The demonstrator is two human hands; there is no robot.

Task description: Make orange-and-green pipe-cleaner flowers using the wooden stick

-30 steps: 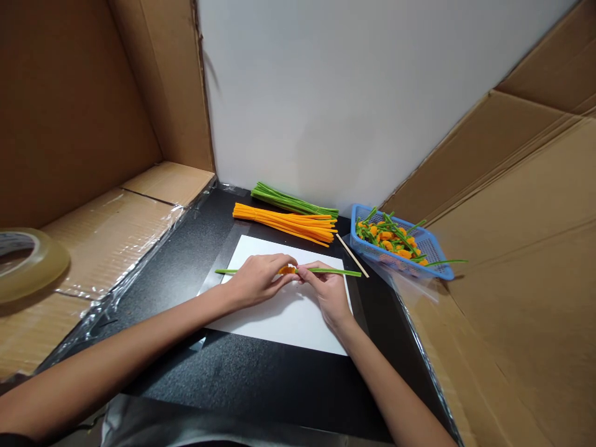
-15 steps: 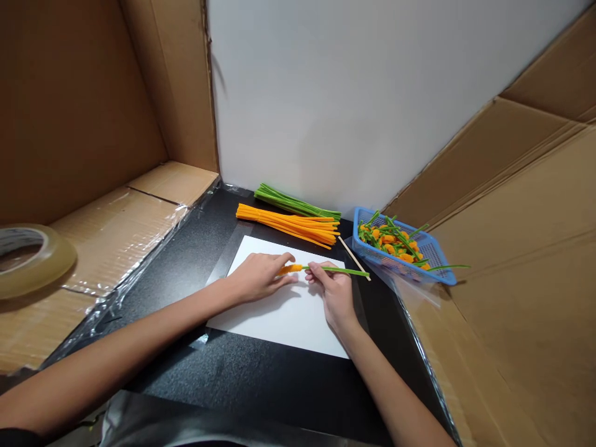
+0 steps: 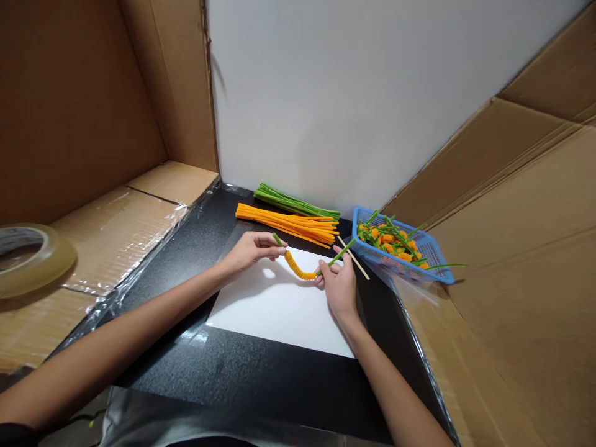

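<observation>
Cardboard walls (image 3: 526, 292): they stand well out to either side of both hands, seemingly to screen the spot off.
Tabletop (image 3: 223, 360): black, spread beneath the left hand (image 3: 254, 251) and the right hand (image 3: 341, 282).
White sheet (image 3: 279, 316): flat below both hands, perhaps laid so the bright colours show plainly.
Blue basket (image 3: 372, 251): beyond the right hand and off to its right, heaped with orange-and-green pieces; probably there for an easy reach.
Tape roll (image 3: 60, 264): far out to the left of the left hand, apparently parked out of the way.
Orange bundle (image 3: 288, 223): just beyond the hands, strands side by side, likely so one draws out easily.
Green bundle (image 3: 295, 200): behind the orange one, the colours presumably sorted.
Left hand: thumb and fingers pinched on the green stem (image 3: 342, 250), at the coil's left end.
Right hand: pinched on that stem by the coil's right end, with a length sticking out past the fingers.
Orange coil (image 3: 298, 269): between the hands, bowed downward over the sheet, perhaps gripped at both ends to steady the curve.
Thin stick (image 3: 357, 262): just beyond the right hand, slanting beside the basket.
</observation>
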